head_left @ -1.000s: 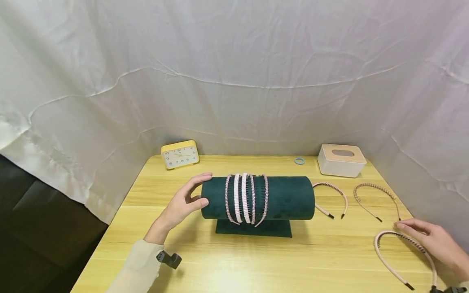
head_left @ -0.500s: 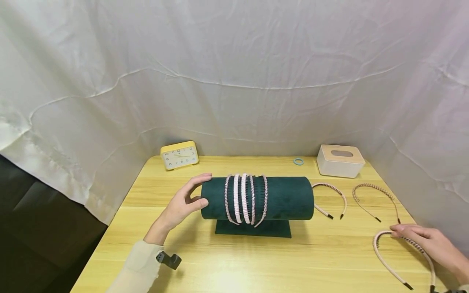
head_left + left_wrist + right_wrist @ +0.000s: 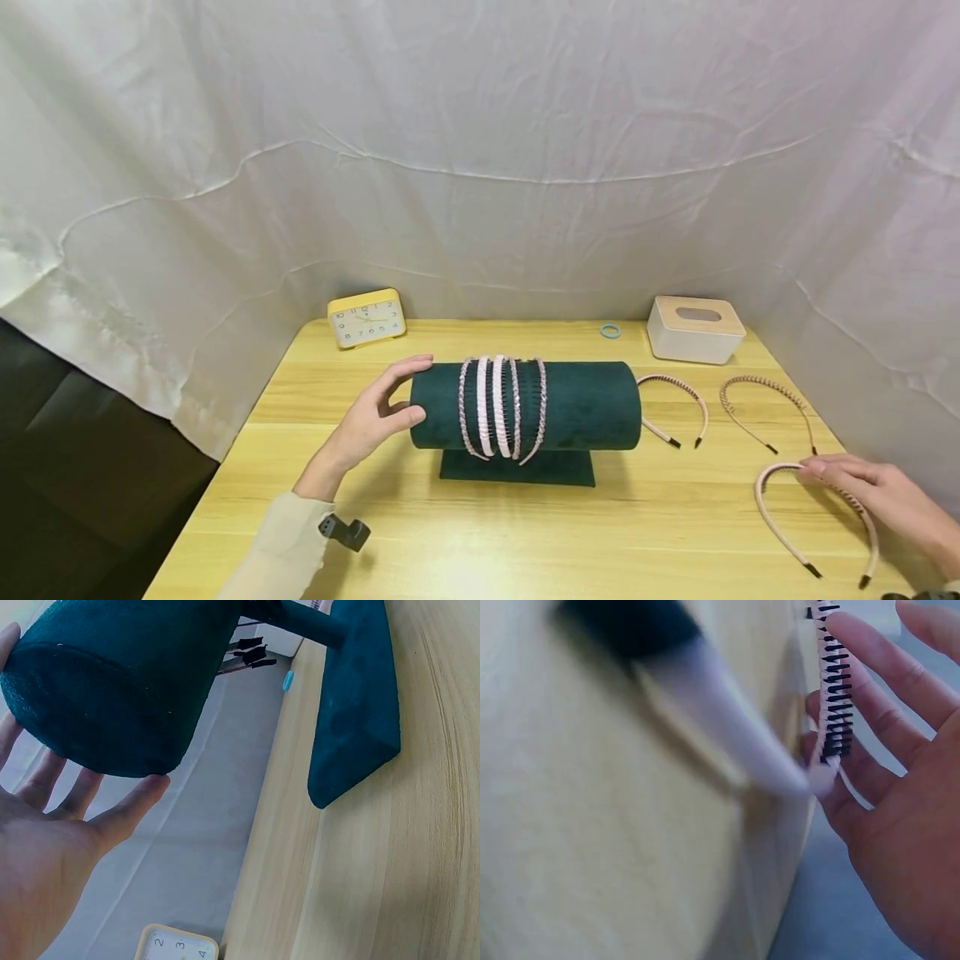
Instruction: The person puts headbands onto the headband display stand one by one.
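In the head view my left hand (image 3: 371, 417) grips the left end of a dark green velvet headband stand (image 3: 592, 404), a roll on a flat base. Around its middle sit several pink headbands (image 3: 498, 408). The left wrist view shows the fingers spread along the rim of the roll (image 3: 112, 690). At the right, my right hand (image 3: 885, 500) pinches a toothed pink headband (image 3: 772, 517) by its upper curve, its black-tipped ends toward me. The right wrist view has the fingers behind the toothed band (image 3: 836, 690), with one tip blurred close to the camera.
Two more headbands lie on the wooden table, a pink one (image 3: 701, 404) partly behind the roll and a beaded one (image 3: 768, 381) farther right. At the back stand a yellow clock (image 3: 367, 318) and a tissue box (image 3: 693, 329), with a blue ring (image 3: 610, 331) between them.
My right hand has come to the pink headband, taken hold of its upper curve and shifted it slightly left and away from me. My left hand has stayed on the roll's end.
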{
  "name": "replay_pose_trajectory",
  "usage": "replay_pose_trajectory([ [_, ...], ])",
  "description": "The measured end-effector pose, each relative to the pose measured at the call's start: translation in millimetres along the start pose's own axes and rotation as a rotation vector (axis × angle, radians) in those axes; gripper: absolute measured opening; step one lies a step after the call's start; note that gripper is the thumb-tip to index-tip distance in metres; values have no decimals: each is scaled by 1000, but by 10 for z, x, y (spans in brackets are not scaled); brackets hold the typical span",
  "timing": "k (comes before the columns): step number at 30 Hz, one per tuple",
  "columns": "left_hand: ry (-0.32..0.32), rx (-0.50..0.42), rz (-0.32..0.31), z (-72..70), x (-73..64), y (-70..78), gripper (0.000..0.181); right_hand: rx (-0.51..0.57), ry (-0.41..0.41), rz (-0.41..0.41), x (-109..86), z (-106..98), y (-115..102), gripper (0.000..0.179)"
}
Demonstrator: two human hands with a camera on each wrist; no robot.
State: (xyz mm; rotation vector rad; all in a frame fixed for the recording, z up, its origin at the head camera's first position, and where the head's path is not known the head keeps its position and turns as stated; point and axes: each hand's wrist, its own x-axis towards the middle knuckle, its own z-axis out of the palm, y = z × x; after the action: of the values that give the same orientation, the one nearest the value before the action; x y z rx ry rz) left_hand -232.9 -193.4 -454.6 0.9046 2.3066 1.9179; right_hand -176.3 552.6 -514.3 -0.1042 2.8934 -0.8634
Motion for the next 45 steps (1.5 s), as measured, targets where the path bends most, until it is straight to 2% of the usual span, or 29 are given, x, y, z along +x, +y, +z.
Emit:
replay_pose_trajectory([
  [5,2,-1,-3,-5,-3,3,63,22,-27,46,9,-36,0,47],
  [8,3,-3,-2,-3,-1,6,63,29,-21,42,-1,-23,0,46],
  [11,2,-5,2,2,2,9,63,65,7,10,-2,22,1,39],
  [16,1,-11,5,5,-6,11,63,207,13,-44,-7,81,-4,26],
  [20,-1,-13,5,4,-6,6,63,263,-38,-34,-5,81,-12,26],
  [26,3,-3,13,0,6,-8,63,306,-133,60,43,47,-50,37],
  [28,5,0,12,1,7,-9,63,306,-153,61,56,37,-52,37],
  [34,5,3,9,3,5,-7,63,347,-214,-5,77,21,-28,29],
  [38,3,1,5,7,3,5,63,438,-317,-95,78,-8,-6,24],
  [42,5,2,4,5,2,4,63,528,-428,-199,102,-53,-4,32],
  [45,6,3,4,4,1,3,63,560,-471,-238,127,-74,-18,37],
])
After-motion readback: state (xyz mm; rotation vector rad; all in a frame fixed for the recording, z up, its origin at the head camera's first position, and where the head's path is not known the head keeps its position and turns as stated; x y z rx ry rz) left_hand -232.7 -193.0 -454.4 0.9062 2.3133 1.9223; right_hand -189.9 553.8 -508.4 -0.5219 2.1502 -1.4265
